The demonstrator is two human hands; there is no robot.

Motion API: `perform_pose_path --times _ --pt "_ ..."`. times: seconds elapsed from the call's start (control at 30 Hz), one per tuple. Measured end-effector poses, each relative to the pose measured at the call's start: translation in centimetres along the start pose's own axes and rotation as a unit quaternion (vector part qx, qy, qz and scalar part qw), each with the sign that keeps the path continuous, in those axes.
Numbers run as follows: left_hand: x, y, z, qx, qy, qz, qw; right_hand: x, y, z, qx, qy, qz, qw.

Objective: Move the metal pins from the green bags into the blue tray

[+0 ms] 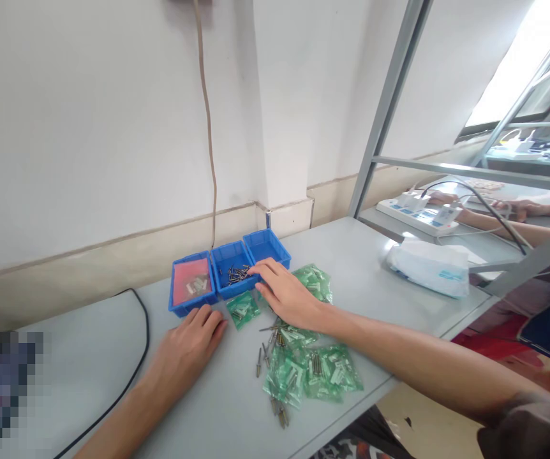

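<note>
Three small blue bins stand side by side near the wall: the left bin (191,286) holds a red card and small parts, the middle bin (231,270) holds metal pins, the right bin (267,247) looks empty. My right hand (284,291) reaches to the middle bin's front rim, fingers spread flat, index finger at the pins. My left hand (187,345) lies palm down on the grey table (88,357) just in front of the left bin, fingers loosely together. A small green bag (242,310) lies between both hands. More green bags (316,370) and loose pins (268,354) lie under my right forearm.
A black cable (141,344) curves across the table's left part. A white cloth bag (431,266) lies at the right. Behind a grey metal frame (390,102), another person's hands (519,209) rest by a white power strip (418,213). A brown cable (208,121) hangs down the wall.
</note>
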State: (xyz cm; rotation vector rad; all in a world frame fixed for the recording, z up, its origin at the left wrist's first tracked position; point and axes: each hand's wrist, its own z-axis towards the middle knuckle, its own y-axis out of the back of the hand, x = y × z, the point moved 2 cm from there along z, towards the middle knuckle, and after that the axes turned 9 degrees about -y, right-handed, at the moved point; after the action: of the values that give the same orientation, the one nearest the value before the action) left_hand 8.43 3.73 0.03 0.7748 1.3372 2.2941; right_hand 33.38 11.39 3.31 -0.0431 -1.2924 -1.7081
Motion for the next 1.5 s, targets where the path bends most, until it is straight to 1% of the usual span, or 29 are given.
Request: perform_pose_path --times 0.1,0.2,0.33,0.4,0.5,0.57,0.63,0.77,0.87,1.0,1.2,1.5 --pt "0.1 0.2 0.1 -0.011 -0.011 -0.007 1.0 0.0 -0.1 -0.1 0.02 0.004 -0.038 0.999" --pt "0.2 0.4 0.2 -0.01 -0.008 -0.011 1.0 0.2 0.0 -0.2 0.03 0.006 -0.064 0.997" --pt "0.1 0.6 0.2 -0.014 -0.01 -0.018 1.0 0.6 0.5 -0.5 0.016 0.003 -0.052 0.998" --pt "0.1 0.8 0.1 -0.018 -0.017 -0.021 0.999 0.8 0.6 -0.6 0.023 -0.001 -0.041 0.999" --pt "0.2 1.0 0.1 -0.028 -0.023 -0.026 0.999 0.8 0.7 -0.8 0.078 0.004 -0.039 0.996" --pt "0.3 1.2 0.0 -0.034 -0.028 -0.031 0.999 0.7 0.6 -0.9 0.124 0.025 -0.052 0.991" --pt "0.3 1.3 0.0 -0.039 -0.034 -0.038 0.998 0.7 0.6 -0.9 0.145 0.051 -0.069 0.986" --pt "0.3 1.4 0.1 -0.041 -0.036 -0.057 0.997 0.7 0.5 -1.1 0.143 0.084 -0.115 0.979" --pt "0.2 1.4 0.3 -0.038 -0.035 -0.071 0.996 0.5 0.1 -1.2 0.142 0.081 -0.138 0.977" --pt "0.3 1.4 0.3 -0.04 -0.035 -0.083 0.995 0.1 -0.1 -1.1 0.125 0.086 -0.127 0.98" --pt "0.3 1.2 0.3 -0.029 -0.018 -0.099 0.995 0.1 0.2 -1.0 0.099 0.1 -0.112 0.984" --pt "0.1 1.0 0.6 -0.071 -0.019 -0.098 0.992 0.3 0.0 -0.9 0.088 0.099 -0.108 0.985"
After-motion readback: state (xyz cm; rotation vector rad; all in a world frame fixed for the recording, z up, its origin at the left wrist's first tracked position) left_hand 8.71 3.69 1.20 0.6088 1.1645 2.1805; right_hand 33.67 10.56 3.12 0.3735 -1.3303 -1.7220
